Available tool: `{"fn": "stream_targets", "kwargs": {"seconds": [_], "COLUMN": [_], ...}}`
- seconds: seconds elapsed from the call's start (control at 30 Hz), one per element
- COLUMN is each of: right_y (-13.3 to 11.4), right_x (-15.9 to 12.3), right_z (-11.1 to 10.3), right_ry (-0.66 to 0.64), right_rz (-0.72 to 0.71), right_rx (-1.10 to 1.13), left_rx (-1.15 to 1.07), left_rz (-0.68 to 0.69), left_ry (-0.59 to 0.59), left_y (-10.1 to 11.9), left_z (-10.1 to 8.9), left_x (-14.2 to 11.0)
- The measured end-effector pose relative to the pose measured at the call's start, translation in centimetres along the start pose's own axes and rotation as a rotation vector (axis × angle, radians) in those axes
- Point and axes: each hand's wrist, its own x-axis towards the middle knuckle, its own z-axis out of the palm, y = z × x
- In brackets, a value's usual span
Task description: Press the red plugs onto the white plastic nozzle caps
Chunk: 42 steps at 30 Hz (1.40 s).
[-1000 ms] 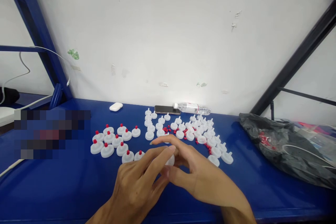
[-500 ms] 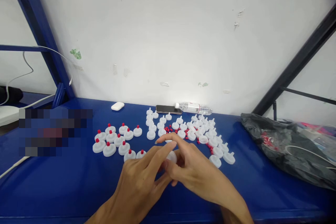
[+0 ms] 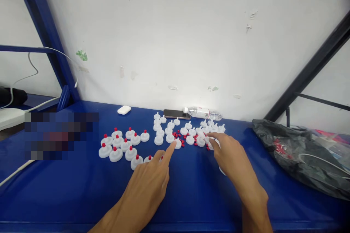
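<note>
left hand [image 3: 151, 177] and right hand [image 3: 231, 153] among small caps on a blue table [image 3: 191, 198].
left index finger extended, near a single white cap [image 3: 177, 144]; this hand partly hides a red tip [image 3: 162, 157], and whether it grips anything cannot be told. right thumb and index finger are close together at the right-hand cluster of bare white caps [image 3: 190, 140]; any hold is unclear. loose red pieces [image 3: 175, 135] lie between these caps. red-topped caps [image 3: 116, 155] stand grouped to the left.
</note>
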Motion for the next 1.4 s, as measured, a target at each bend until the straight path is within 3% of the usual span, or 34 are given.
{"fn": "stream_targets", "kwargs": {"seconds": [0.23, 0.53, 0.67, 0.8, 0.93, 1.03, 1.13, 1.23, 1.4], "right_y": [1.1, 1.5, 0.0, -1.9, -2.2, -1.4, -0.3, 0.7, 2.1], "right_x": [0.3, 0.4, 0.0, -1.3, -1.8, -1.2, -0.3, 0.3, 0.9], "right_z": [1.1, 0.9, 0.3, -0.6, -1.5, -1.3, -0.5, 0.6, 2.2], "right_ry": [-0.136, -0.154, -0.198, -0.448, -0.579, -0.401, -0.142, -0.162, -0.255], "right_rz": [-0.038, -0.007, -0.127, -0.272, -0.283, -0.232, -0.121, -0.081, -0.093], "right_rx": [-0.104, 0.061, 0.359, 0.752, 0.879, 0.748, 0.34, 0.031, 0.0], "left_rx": [0.084, -0.206, -0.286, -0.287, -0.266, -0.206, -0.123, -0.058, -0.016], "left_rz": [-0.082, -0.017, 0.024, 0.112, 0.208, 0.219, 0.203, 0.198, 0.253], "left_ry": [0.103, 0.278, 0.281, 0.231, 0.307, 0.227, 0.095, -0.003, -0.088], "left_y": [-0.5, 0.9, 1.1, 1.2, 1.0, 0.8, 0.8, 0.8, 0.7], "left_z": [0.3, -1.3, -1.5, -1.3, -1.1, -0.9, -0.7, -0.6, -0.4], "left_x": [-0.1, 0.0, -0.2, -0.3, -0.3, -0.3, -0.2, -0.2, 0.0]}}
